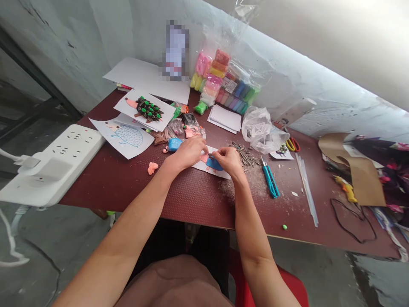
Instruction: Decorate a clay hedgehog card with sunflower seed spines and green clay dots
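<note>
My right hand pinches a small dark seed, probably a sunflower seed, just above a white paper. On that paper is a blue clay body with a pink clay head and small pink legs. Bent over the paper's left side, my left hand has its fingers curled together near the pink head; what lies between them is hidden. A pile of striped seeds lies right of my right hand. Beside my left hand sits a packet of blue clay.
A pink clay lump lies left. A seed-covered clay hedgehog and a hedgehog drawing lie behind it. Right are a blue utility knife, glue sticks and scissors. A power strip occupies the left edge.
</note>
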`<state>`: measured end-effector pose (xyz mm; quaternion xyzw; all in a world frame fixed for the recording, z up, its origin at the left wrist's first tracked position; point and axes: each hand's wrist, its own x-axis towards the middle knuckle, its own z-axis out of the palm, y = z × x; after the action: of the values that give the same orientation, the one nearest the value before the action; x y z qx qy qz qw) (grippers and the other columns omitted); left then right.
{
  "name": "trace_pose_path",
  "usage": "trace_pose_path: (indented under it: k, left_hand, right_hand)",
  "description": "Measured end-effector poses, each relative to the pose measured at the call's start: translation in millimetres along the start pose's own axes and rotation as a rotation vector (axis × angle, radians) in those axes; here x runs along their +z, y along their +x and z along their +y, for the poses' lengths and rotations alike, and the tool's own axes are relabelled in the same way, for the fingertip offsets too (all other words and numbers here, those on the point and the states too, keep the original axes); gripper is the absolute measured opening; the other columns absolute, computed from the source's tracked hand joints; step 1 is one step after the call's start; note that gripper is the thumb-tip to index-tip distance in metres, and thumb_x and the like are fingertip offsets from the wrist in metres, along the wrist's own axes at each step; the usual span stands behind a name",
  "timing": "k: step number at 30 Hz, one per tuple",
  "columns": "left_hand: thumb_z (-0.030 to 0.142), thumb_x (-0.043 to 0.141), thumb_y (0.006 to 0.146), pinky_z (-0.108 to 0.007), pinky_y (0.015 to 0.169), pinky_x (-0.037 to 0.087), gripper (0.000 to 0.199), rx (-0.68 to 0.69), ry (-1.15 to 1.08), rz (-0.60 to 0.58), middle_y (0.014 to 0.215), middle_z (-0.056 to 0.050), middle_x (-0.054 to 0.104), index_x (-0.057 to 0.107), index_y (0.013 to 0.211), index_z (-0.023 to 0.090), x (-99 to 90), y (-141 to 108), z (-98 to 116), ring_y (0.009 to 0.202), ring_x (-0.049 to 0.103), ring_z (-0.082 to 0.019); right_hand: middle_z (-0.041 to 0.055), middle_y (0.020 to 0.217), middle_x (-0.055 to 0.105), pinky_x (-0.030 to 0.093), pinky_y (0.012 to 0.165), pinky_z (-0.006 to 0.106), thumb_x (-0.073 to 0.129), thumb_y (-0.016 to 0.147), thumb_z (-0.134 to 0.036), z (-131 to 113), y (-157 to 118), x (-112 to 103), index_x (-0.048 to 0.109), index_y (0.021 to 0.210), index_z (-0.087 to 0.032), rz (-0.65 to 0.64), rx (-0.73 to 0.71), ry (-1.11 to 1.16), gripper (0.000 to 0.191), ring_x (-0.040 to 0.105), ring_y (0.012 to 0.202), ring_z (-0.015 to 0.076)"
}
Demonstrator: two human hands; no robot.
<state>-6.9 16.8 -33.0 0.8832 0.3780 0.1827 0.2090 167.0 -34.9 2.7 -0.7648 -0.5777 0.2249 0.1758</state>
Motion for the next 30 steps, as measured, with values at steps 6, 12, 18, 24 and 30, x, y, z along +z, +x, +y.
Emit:
trace_pose_path:
  k: [6,12,18,24,30]
  left_hand:
    - [0.008,0.058,0.092,-0.039,0.107,0.054,0.032,0.004,-0.017,-0.005,0.120,-0.010,0.078,0.086,0.104,0.019,0.1,0.1,-3.0,0.121,0.067,-0.026]
    - [0.004,0.054,0.090,-0.041,0.111,0.052,0.038,0.001,-0.064,0.015,0.123,-0.011,0.078,0.084,0.107,0.018,3.8,1.6,-9.2,0.122,0.068,-0.026]
    - [0.005,0.051,0.091,-0.042,0.118,0.047,0.040,0.017,-0.058,0.039,0.121,-0.009,0.080,0.084,0.110,0.018,9.1,3.1,-15.2,0.125,0.067,-0.024]
    - [0.006,0.050,0.092,-0.040,0.118,0.047,0.040,0.018,-0.051,0.049,0.121,-0.007,0.080,0.083,0.111,0.019,11.7,4.0,-18.5,0.126,0.066,-0.023]
    - [0.005,0.051,0.091,-0.041,0.119,0.047,0.040,0.004,-0.042,0.033,0.121,-0.009,0.080,0.084,0.110,0.018,8.5,4.4,-14.5,0.126,0.067,-0.024]
  right_hand:
    - [0.0013,0.062,0.062,0.033,0.062,0.029,0.060,0.083,-0.036,17.8,2.5,-16.0,0.067,0.064,-0.018,0.139,0.011,0.018,0.027,0.050,0.061,0.0148]
    - [0.0071,0.079,0.076,0.039,0.068,0.030,0.060,0.080,-0.027,45.3,-0.6,-35.0,0.081,0.085,-0.017,0.304,0.118,-0.077,0.024,0.061,0.071,0.0200]
    - [0.0080,0.097,0.080,0.047,0.077,0.031,0.060,0.086,-0.023,49.9,3.3,-31.4,0.085,0.102,-0.021,0.290,0.120,-0.123,0.030,0.069,0.085,0.0227]
    - [0.0103,0.114,0.078,0.050,0.092,0.035,0.060,0.092,-0.020,47.2,13.5,-25.4,0.084,0.115,-0.024,0.271,0.010,-0.250,0.033,0.069,0.107,0.0262]
    - [0.0106,0.115,0.077,0.049,0.089,0.032,0.062,0.092,-0.015,42.0,20.7,-30.4,0.084,0.107,-0.024,0.152,-0.015,-0.386,0.029,0.068,0.107,0.0258]
